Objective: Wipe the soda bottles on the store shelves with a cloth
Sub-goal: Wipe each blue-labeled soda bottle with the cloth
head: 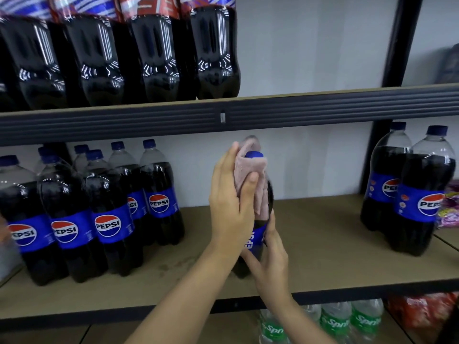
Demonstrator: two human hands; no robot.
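Note:
A Pepsi bottle point(257, 238) with a blue cap stands alone in the middle of the tan middle shelf point(323, 244). My left hand point(231, 197) grips a pale pink cloth point(250, 175) wrapped over the bottle's neck and shoulder. Lower down, my right hand point(270, 264) holds the bottle at its blue label and base. Much of the bottle is hidden behind both hands and the cloth.
Several Pepsi bottles point(109, 219) crowd the shelf's left side, and two larger ones point(419, 194) stand at the right. Dark cola bottles point(159, 50) fill the upper shelf. Green Sprite bottles point(332, 321) sit below. Colourful packets point(447, 209) lie at far right beside a black upright point(402, 40).

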